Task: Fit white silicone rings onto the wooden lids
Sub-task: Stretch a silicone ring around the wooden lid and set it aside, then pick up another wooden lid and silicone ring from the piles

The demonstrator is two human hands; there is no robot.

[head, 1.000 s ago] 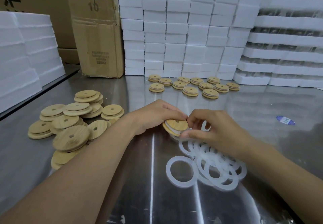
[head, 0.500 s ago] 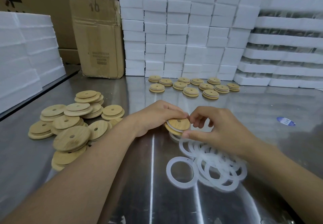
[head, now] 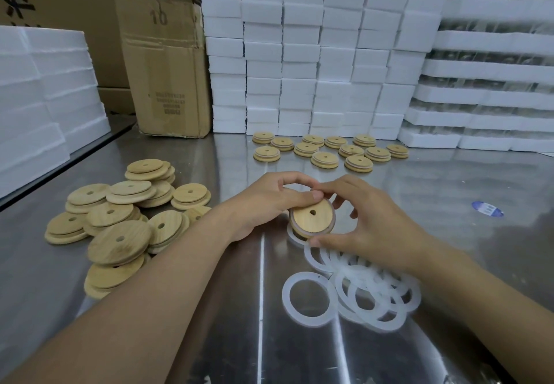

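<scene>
Both hands hold one round wooden lid (head: 311,219) with a small centre hole, tilted toward me above the steel table. A translucent white ring sits around its rim. My left hand (head: 269,201) grips the lid from the left, thumb on its upper edge. My right hand (head: 368,219) pinches the lid's right and lower edge, fingers spread. A pile of loose white silicone rings (head: 359,290) lies just below the hands. Bare wooden lids (head: 120,222) are heaped at the left. Lids with rings fitted (head: 326,151) lie in rows farther back.
The steel table (head: 449,204) carries a small blue-and-white sticker (head: 487,209) at the right. White foam blocks (head: 314,54) are stacked along the back and at the left, and a cardboard box (head: 165,75) stands at the back left.
The lid has tipped up so its flat face with the hole now shows toward me. My right hand's fingers have spread around its right edge, thumb under the lower rim.
</scene>
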